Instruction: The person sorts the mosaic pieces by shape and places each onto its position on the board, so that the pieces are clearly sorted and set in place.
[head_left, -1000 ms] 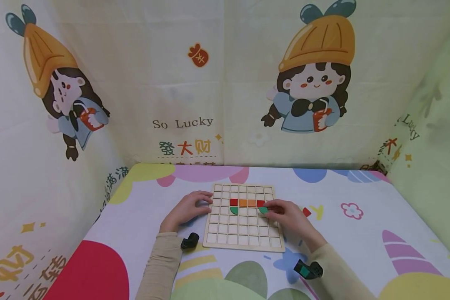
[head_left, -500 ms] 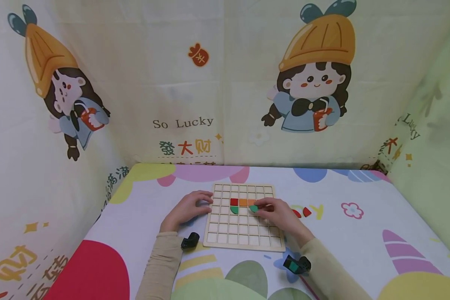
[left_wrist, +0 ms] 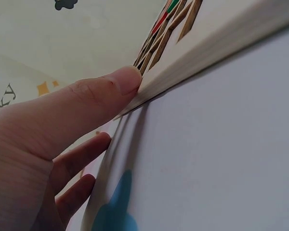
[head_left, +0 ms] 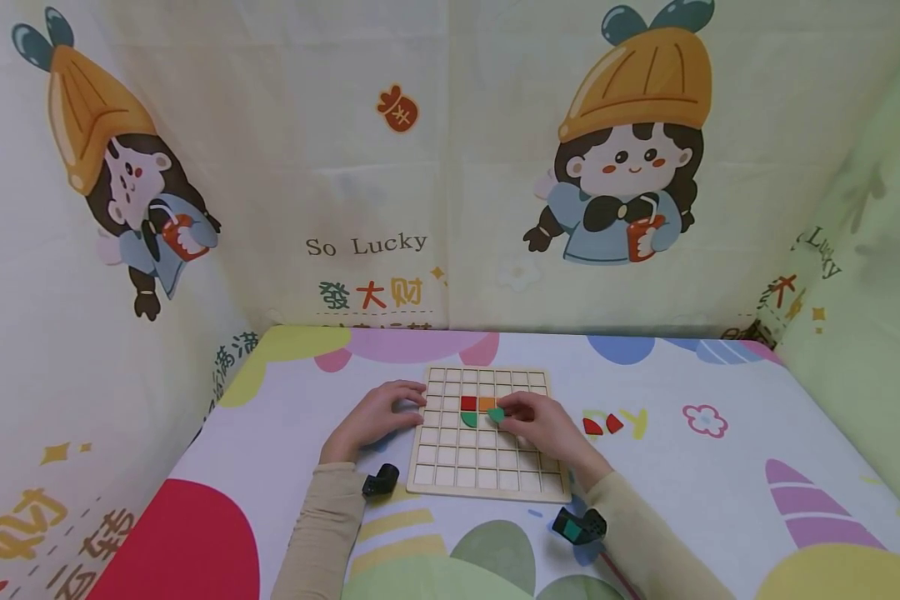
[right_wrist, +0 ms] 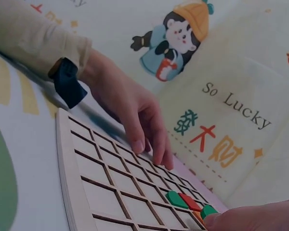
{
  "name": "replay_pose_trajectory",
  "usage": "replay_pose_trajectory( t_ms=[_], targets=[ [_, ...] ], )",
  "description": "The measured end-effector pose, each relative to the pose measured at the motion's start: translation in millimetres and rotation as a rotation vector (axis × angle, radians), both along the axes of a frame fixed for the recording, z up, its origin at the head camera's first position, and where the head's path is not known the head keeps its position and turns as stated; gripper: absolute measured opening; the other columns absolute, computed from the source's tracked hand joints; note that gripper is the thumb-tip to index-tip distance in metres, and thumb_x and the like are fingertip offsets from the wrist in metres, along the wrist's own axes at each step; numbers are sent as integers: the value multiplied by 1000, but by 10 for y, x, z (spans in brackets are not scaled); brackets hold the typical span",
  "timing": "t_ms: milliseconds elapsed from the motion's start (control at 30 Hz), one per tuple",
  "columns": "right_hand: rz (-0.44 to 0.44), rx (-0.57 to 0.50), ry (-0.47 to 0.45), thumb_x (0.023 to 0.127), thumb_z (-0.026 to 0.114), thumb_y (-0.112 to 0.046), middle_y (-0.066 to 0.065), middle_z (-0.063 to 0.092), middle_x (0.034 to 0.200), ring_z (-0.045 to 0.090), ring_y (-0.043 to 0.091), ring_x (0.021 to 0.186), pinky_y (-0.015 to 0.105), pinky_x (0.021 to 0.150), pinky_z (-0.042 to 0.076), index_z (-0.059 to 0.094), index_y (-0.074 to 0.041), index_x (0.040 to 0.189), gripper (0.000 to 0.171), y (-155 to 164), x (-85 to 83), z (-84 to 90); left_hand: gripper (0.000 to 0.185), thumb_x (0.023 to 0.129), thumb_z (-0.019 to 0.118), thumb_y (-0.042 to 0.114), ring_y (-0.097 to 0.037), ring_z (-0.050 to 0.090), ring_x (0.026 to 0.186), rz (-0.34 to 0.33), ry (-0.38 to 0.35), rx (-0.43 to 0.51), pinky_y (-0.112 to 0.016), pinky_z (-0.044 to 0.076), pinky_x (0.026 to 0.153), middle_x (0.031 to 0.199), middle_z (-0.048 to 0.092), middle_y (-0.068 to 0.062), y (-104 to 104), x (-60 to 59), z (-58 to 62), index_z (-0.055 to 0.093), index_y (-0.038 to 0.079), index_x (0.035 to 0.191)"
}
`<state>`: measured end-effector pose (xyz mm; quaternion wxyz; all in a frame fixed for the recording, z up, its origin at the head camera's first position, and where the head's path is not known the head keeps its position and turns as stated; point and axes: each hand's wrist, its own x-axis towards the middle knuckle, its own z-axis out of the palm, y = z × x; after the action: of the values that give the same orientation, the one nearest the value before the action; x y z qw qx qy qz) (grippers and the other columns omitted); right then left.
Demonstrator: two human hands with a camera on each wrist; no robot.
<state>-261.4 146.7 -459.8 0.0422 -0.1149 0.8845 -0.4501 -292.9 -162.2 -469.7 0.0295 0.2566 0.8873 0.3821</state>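
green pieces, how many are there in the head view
2: one green piece sits in the grid board just below the red square; the other green piece is pinched by the right hand, which may hide more.

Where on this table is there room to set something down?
The table is bare around the printed pink flower, right of the two loose red pieces, and between the left sleeve and the printed red shape. It's crowded on the board, where the right hand pinches a green piece near coloured squares.
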Motion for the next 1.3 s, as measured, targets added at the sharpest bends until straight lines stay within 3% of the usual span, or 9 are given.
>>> replay_pose_trajectory(
  t_ms=[867, 1300],
  targets=[
    [105, 158, 214, 84, 76, -14, -6, 61, 85, 54, 9, 76, 25, 69, 51, 75, -10, 102, 18, -138, 7, -21, 24, 86, 75, 18, -30, 46, 132, -9, 1, 1, -50, 33, 112, 134, 59, -6, 7, 18, 29, 72, 9, 108],
    [94, 181, 235, 85, 76, -14, -6, 61, 84, 53, 9, 75, 26, 69, 50, 75, -10, 100, 15, -137, 9, -8, 23, 87, 75, 19, -30, 46, 132, -4, -3, 0, -49, 33, 112, 135, 59, -6, 7, 11, 33, 72, 9, 108]
  ],
)
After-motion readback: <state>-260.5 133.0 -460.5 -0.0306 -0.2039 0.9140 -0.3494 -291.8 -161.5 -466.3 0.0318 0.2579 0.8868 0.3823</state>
